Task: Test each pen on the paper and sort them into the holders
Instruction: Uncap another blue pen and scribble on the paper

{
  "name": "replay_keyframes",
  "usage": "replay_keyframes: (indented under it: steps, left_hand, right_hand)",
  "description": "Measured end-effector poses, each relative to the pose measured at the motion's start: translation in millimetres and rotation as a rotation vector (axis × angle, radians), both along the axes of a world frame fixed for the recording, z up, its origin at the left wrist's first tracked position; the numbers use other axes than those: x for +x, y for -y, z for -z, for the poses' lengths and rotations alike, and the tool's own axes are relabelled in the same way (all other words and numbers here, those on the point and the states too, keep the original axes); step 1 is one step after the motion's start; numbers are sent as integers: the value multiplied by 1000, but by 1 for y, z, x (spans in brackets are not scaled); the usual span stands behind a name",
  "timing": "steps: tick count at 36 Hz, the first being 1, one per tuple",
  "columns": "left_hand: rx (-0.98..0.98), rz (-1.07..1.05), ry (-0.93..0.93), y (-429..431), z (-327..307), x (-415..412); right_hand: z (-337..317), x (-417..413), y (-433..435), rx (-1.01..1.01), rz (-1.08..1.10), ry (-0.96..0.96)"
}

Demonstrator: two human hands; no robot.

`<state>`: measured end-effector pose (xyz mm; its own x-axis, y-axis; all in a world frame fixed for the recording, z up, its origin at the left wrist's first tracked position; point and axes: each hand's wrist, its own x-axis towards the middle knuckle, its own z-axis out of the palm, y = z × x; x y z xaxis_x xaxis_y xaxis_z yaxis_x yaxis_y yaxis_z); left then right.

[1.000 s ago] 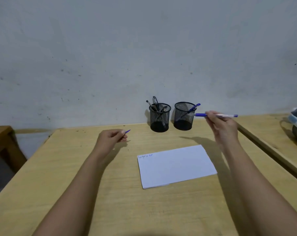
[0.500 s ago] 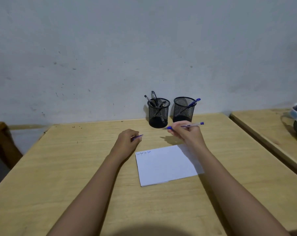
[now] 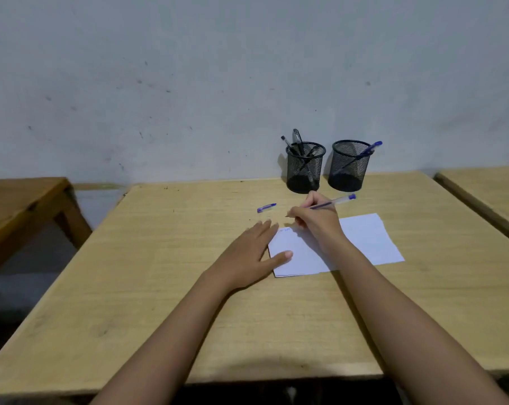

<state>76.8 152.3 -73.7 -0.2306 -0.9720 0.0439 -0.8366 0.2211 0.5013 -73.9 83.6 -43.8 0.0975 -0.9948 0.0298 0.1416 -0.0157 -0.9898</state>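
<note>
The right hand (image 3: 316, 222) is gripping the pen (image 3: 333, 202) over the paper (image 3: 361, 241)'s far-left corner; the left hand (image 3: 249, 255), flat and empty, is pinning its left edge. A light, short stroke should suffice.

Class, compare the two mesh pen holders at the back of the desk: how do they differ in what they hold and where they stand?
The left holder holds several dark pens, crossing and poking above its rim; the right holder holds a single blue pen, leaning right. The left holder stands straight behind the right hand, which is writing with a pen; the right holder stands further to the side. Both are black mesh cylinders, upright, near the wall.
</note>
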Motion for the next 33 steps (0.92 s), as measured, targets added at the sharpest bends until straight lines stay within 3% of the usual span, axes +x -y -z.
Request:
replay_keyframes:
  steps: [3, 9, 33]
  left_hand:
    - [-16, -3, 130, 2, 4, -1]
    - [-13, -7, 177, 3, 8, -1]
    - [21, -6, 203, 2, 7, -3]
  right_hand:
    - [4, 3, 3, 2, 54, -99]
    - [7, 6, 10, -24, 107, -278]
    - [20, 8, 16, -82, 106, -378]
